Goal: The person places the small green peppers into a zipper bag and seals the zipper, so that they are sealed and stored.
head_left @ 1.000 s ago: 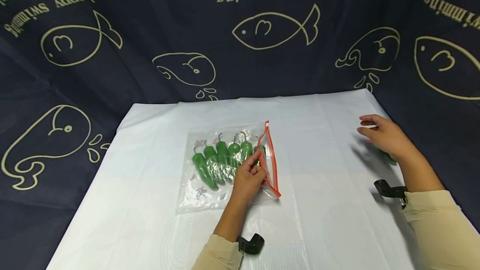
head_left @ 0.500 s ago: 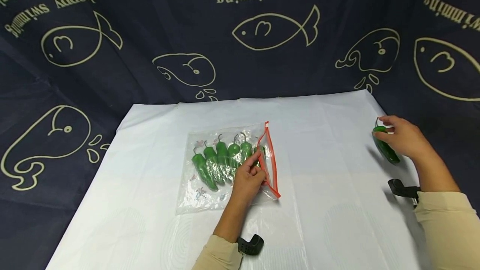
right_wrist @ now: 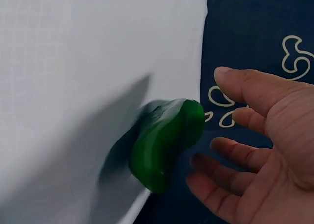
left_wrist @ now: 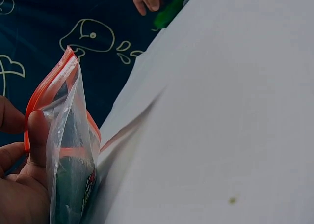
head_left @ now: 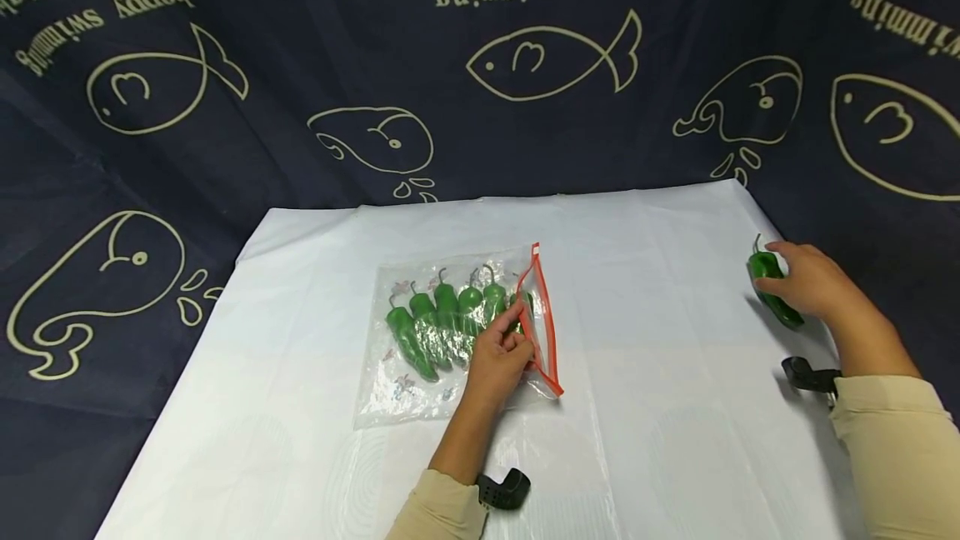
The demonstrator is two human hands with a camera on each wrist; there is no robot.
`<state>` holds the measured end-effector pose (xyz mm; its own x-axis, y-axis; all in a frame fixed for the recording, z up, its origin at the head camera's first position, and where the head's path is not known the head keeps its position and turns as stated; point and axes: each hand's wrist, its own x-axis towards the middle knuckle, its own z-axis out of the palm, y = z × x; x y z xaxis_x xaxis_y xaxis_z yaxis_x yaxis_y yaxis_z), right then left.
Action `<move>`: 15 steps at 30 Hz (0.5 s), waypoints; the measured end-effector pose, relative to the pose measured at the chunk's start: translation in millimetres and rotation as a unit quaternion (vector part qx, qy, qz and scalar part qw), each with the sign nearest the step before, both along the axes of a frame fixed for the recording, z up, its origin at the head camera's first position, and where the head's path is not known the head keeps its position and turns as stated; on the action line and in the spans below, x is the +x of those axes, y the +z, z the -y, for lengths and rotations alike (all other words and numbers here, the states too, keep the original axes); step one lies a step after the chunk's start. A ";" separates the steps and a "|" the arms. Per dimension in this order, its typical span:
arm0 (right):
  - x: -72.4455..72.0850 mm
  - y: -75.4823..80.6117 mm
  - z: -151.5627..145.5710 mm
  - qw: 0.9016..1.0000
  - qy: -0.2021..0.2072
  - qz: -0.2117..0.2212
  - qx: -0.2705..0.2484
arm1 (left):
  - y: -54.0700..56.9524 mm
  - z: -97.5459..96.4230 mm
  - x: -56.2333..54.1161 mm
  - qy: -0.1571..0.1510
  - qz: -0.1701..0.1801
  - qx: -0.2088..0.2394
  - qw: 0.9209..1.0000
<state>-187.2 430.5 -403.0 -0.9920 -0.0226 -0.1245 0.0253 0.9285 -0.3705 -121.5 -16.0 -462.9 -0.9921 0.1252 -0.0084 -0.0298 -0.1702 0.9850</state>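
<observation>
My left hand [head_left: 498,361] pinches the red-edged opening of a clear zip bag [head_left: 382,402], which lies flat on the white tabletop. Several green chili peppers [head_left: 410,342] with curved stems lie side by side inside it. In the left wrist view, the bag's red zip strip [left_wrist: 41,89] runs between thumb and fingers, and its mouth gapes. At the table's right side, my right hand [head_left: 813,282] reaches over a single green chili pepper [head_left: 763,263]. Seen from the right wrist, the fingers spread loosely, apart from the pepper [right_wrist: 159,148].
The white-covered table [head_left: 645,290] ends on the right just beyond the lone pepper. A dark blue cloth [head_left: 360,23] with drawn fish and lettering hangs behind the table and along its sides.
My right hand has moved right to the lone pepper, its fingers coming round it and then lying a little lower along it. The left hand and bag have stayed put.
</observation>
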 end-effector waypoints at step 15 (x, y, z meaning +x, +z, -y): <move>-5.6 -13.1 -8.8 1.000 0.009 0.007 0.010 | -0.1 0.0 -0.1 -0.001 -0.004 0.002 1.000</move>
<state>-192.8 439.3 -416.1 -0.9897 -0.0371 -0.1385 0.0141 0.9361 -0.3515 -121.6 -16.0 -463.0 -0.9918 0.1276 -0.0001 -0.0224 -0.1735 0.9846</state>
